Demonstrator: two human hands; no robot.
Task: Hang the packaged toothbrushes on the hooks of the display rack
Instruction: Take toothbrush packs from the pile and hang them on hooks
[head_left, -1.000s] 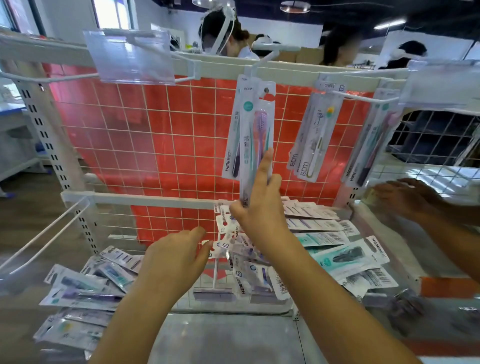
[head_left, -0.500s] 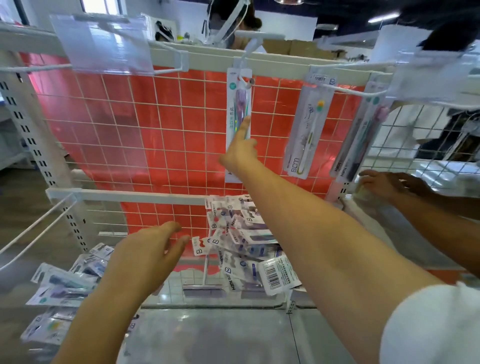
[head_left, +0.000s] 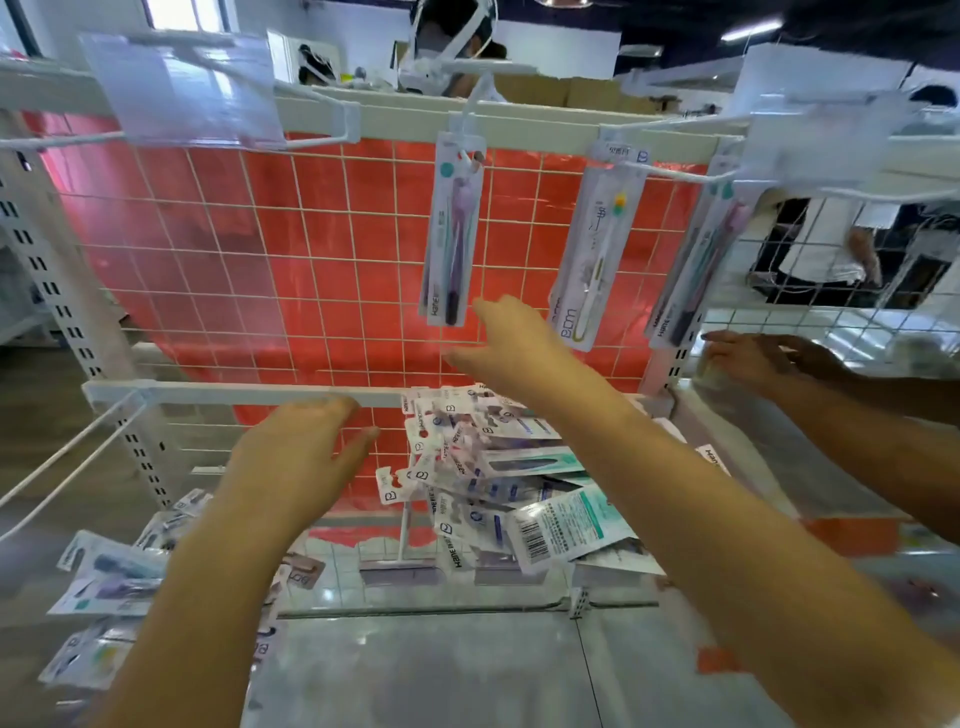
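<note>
A packaged purple toothbrush (head_left: 452, 228) hangs from the middle hook (head_left: 475, 98) of the white display rack (head_left: 519, 124). My right hand (head_left: 511, 348) hovers just below and right of it, fingers loose, holding nothing. My left hand (head_left: 301, 447) is spread in the air before the lower rail (head_left: 234, 392), empty. Two more packs hang to the right: a yellow-headed one (head_left: 597, 249) and a dark one (head_left: 693, 265). A heap of toothbrush packs (head_left: 493, 478) lies on a lower hook beneath my right arm.
More packs (head_left: 104, 577) lie at the lower left. An empty hook with a clear label holder (head_left: 182, 88) juts out at top left. Another person's hand (head_left: 753, 358) reaches in at the right. A red grid panel (head_left: 311, 249) backs the rack.
My right hand has let go of the purple pack, which now hangs straight on the middle hook, and has dropped below it. My left hand has risen slightly.
</note>
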